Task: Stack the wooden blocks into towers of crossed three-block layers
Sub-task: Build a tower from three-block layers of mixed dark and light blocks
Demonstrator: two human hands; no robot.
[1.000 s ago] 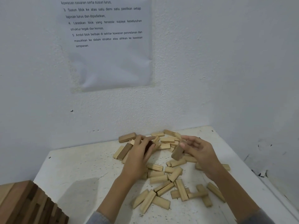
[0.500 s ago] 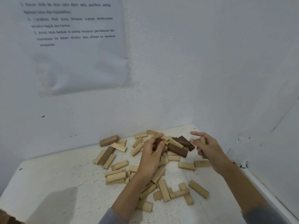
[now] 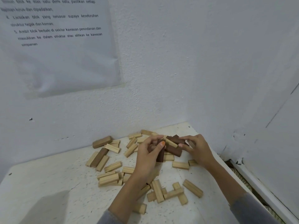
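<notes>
While the left hand point(image 3: 148, 156) grips a block point(image 3: 161, 155) (dark brown), the right hand point(image 3: 199, 151) pinches a second block point(image 3: 175, 140)

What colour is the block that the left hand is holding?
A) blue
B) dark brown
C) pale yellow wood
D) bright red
B: the left hand grips a dark brown block between thumb and fingers, much darker than the pale blocks lying loose on the table.
</notes>
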